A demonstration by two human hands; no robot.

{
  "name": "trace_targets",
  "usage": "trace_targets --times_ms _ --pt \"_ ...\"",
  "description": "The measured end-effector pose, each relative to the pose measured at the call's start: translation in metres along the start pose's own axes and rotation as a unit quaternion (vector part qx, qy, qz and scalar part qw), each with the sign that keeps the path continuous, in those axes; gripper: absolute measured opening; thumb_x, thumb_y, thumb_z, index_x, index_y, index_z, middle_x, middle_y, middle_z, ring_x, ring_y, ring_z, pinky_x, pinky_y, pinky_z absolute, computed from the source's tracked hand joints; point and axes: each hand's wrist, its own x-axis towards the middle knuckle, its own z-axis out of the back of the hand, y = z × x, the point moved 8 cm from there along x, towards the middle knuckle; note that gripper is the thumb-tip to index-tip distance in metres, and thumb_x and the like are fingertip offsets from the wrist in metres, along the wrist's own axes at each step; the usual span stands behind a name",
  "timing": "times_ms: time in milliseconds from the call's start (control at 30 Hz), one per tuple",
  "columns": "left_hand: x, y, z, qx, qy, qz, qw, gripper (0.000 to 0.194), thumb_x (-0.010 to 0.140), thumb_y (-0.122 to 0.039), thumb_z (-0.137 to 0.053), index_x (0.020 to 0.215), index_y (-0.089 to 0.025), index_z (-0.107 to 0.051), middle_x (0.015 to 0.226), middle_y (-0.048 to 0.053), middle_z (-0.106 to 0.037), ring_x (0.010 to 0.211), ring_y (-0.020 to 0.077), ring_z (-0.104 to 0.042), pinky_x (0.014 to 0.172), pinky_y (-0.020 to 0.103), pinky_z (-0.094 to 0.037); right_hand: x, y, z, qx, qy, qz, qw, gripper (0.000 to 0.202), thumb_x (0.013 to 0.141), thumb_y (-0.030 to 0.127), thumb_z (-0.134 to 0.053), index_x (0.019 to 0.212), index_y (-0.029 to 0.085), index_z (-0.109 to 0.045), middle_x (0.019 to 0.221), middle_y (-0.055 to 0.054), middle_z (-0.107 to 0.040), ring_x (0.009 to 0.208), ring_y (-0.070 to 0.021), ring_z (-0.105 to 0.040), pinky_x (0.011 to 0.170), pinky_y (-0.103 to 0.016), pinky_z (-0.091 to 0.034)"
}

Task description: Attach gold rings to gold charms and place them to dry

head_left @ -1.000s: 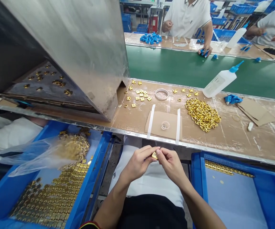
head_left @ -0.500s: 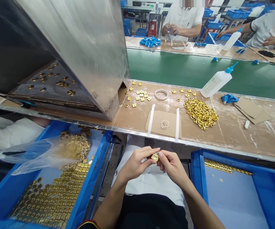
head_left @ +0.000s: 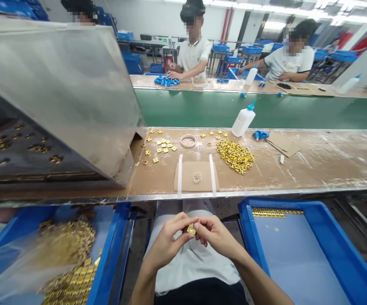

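Above my lap, my left hand [head_left: 172,237] pinches a small gold square piece [head_left: 191,229] between thumb and fingers. My right hand [head_left: 215,235] meets it from the other side, with its thumb and fingertips closed on the same piece. The piece's face shows a raised rim; its underside is hidden by my fingers. Beyond my hands, at the bench edge, lies a cardboard pad [head_left: 188,180] held by two white tape strips, with small clear rings [head_left: 197,177] on it. To its right is a heap of gold rings [head_left: 235,156].
Loose gold square pieces [head_left: 165,146] and a tape roll [head_left: 188,141] lie on the bench, near a white bottle [head_left: 243,121]. A metal hood [head_left: 84,97] stands left. Blue trays flank me: the left tray [head_left: 113,250] holds many gold parts, the right tray [head_left: 339,241] a few rows. Co-workers sit across the green belt [head_left: 190,106].
The camera view has tilted up and shifted right, so more of the co-workers shows. Both hands stay together on the gold square piece.
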Motion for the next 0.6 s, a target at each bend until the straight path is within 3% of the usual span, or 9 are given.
trace_targets --times_ms 300,467,600 --pt "0.007 0.027 -0.004 -0.164 -0.040 0.021 0.985 0.036 0.094 -0.038 -0.070 0.129 -0.035 -0.072 0.112 0.009 -0.067 0.104 0.0221 -0.064 0.093 0.032 -0.050 0.009 0.000 0.005 0.072 -0.014 0.004 0.997 0.055 0.084 0.071 -0.066 0.066 0.020 -0.056 0.059 0.003 -0.050 0.049 -0.0092 -0.043 0.049 -0.022 -0.037" --pt "0.009 0.034 0.007 -0.249 -0.087 0.004 0.965 0.035 0.091 -0.040 -0.073 0.125 -0.033 -0.075 0.106 0.008 -0.068 0.090 0.0172 -0.064 0.081 0.027 -0.051 0.025 -0.002 -0.007 0.108 0.026 -0.021 0.994 0.056 0.083 0.072 -0.067 0.071 0.018 -0.061 0.062 0.003 -0.053 0.046 -0.0069 -0.041 0.046 -0.021 -0.035" --pt "-0.005 0.039 0.036 -0.347 -0.173 -0.018 0.922 0.036 0.084 -0.043 -0.081 0.117 -0.031 -0.079 0.094 0.006 -0.071 0.078 0.0122 -0.063 0.070 0.022 -0.048 0.041 0.002 -0.019 0.058 0.065 -0.043 0.995 0.062 0.083 0.079 -0.062 0.083 0.016 -0.067 0.062 0.001 -0.057 0.046 -0.0086 -0.046 0.046 -0.021 -0.037"
